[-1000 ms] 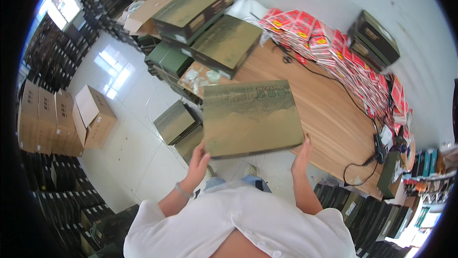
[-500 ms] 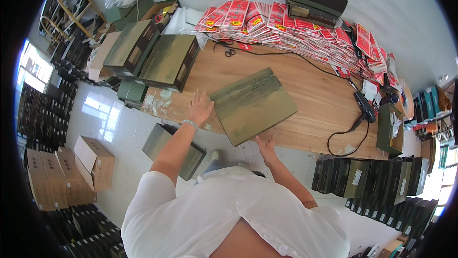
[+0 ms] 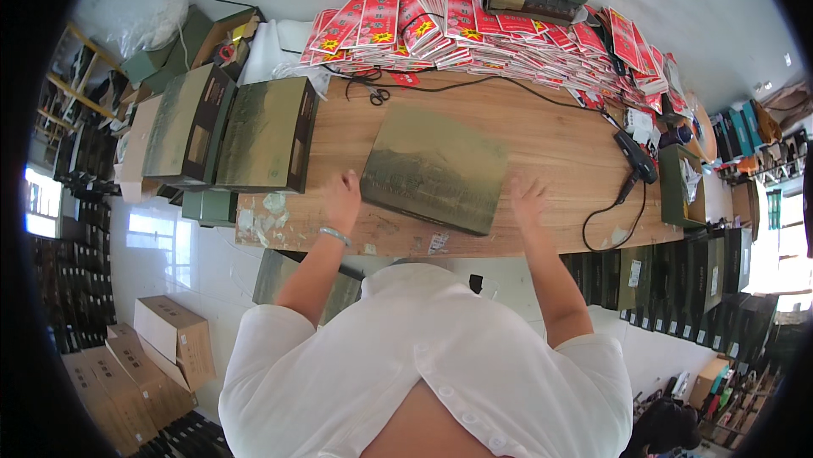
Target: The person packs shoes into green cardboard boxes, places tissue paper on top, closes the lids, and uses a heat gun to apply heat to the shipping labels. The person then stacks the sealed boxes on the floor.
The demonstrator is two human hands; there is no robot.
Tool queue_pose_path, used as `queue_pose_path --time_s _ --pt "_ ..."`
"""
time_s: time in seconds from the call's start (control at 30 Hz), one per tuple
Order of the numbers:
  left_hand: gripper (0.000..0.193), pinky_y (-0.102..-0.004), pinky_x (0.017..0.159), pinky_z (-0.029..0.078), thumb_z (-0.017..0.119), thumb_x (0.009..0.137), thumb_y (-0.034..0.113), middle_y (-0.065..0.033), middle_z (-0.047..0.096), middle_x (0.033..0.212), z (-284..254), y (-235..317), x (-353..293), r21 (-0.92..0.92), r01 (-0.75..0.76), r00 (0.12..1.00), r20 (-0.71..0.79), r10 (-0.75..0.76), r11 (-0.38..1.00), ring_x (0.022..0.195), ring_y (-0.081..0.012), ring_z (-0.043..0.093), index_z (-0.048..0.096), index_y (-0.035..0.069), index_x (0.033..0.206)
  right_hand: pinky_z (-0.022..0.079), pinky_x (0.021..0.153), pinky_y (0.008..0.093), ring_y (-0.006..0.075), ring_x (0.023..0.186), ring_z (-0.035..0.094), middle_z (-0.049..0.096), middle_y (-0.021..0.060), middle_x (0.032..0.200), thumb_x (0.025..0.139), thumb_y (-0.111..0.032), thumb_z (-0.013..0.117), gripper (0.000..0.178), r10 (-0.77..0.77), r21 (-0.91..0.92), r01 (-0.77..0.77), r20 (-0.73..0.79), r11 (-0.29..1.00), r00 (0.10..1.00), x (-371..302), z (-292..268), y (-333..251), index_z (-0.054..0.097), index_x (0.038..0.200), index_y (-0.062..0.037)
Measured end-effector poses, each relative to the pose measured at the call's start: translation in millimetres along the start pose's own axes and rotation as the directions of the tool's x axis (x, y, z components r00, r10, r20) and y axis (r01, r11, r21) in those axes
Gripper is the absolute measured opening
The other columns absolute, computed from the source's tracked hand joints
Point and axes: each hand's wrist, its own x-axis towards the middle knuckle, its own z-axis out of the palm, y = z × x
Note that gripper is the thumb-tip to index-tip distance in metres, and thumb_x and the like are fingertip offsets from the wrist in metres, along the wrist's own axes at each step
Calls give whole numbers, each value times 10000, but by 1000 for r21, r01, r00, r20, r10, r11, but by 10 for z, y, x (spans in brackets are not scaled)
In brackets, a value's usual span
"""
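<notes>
A shallow lidded olive-green box (image 3: 436, 172) with a faded landscape print lies on the wooden table in front of me, slightly askew. My left hand (image 3: 343, 199) is beside its left edge with loosely bent fingers and nothing visible in them. Off the right edge of the box, my right hand (image 3: 528, 199) has its fingers spread, a little blurred, and holds nothing. Both hands appear just apart from the box.
Two taller green boxes (image 3: 265, 136) stand at the table's left. Red printed packets (image 3: 461, 26) are heaped along the wall, with scissors (image 3: 379, 96) before them. A black hair dryer (image 3: 635, 157) and its cord lie at right. Cartons (image 3: 174, 335) stand on the floor.
The box has been turned around and now lies farther onto the table. My right hand has gone from its near edge to its right side. The left hand stays left of it.
</notes>
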Motion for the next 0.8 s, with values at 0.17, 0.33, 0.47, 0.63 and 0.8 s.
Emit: queue_pose_path --time_s 0.17,0.33,0.47,0.63,0.8 --pt "584 -392 886 463 431 984 527 -219 618 1167 1016 -935 394 -570 399 894 415 -167 718 1029 -314 599 584 16 1222 269 1107 539 385 1386 309 297 172 1546 955 -669 288 834 235 549 -522 509 652 828 -729 308 -138 269 1506 -43" --pt "695 -399 968 424 384 965 625 -103 595 1259 871 -1040 330 -428 493 717 693 -75 757 1088 -256 567 531 61 1343 259 1104 504 313 1370 344 367 152 1506 905 -753 250 879 188 540 -650 675 534 714 -650 504 271 312 1498 -107" --pt "747 -397 972 423 393 929 691 -94 584 1251 922 -1221 466 -535 477 705 706 60 697 1091 -224 559 525 90 1353 274 1086 489 301 1314 410 407 128 1477 923 -646 346 742 236 508 -658 662 556 711 -585 508 239 366 1471 -146" --pt "679 -411 950 432 436 907 701 -135 604 1160 571 -1232 644 -477 773 491 867 82 417 1041 -279 571 590 111 1207 271 1084 507 307 1271 461 470 84 1424 908 -563 432 669 200 495 -655 690 571 695 -599 225 160 417 1419 -132" --pt "747 -436 1008 388 448 851 767 -127 603 1174 748 -1861 759 -222 973 137 758 638 55 1148 -322 514 584 88 1131 366 983 466 247 1079 523 565 64 1181 854 -532 566 578 61 563 -760 789 325 611 -816 -189 -283 508 1285 -152"
